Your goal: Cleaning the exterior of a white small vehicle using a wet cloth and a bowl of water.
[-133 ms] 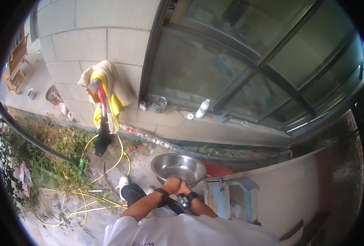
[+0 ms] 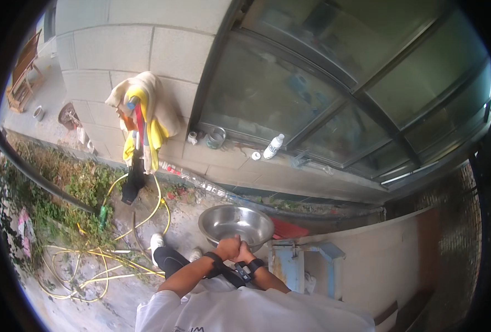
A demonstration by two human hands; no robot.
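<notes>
A wide stainless steel basin (image 2: 212,220) is held out in front of my body, its shiny inside facing up. Both hands are close together at its near rim. My left hand (image 2: 227,248) is closed on that rim with the arm coming from the lower left. Right beside it, my right hand (image 2: 244,253) is closed there too, its fingers partly hidden. Each wrist has a black band, and a small device (image 2: 242,271) sits at the right one. No contents can be made out in the basin.
A yellow hose (image 2: 99,282) lies in loops on the ground at left, near weeds (image 2: 74,191). Cloths (image 2: 151,110) hang on the wall. A white bottle (image 2: 273,146) and a metal mug (image 2: 216,138) stand on the window ledge. A worn blue frame (image 2: 287,263) stands at right.
The view has shifted slightly, and the whole scene sits a little further left. Both hands keep the same hold on the basin.
</notes>
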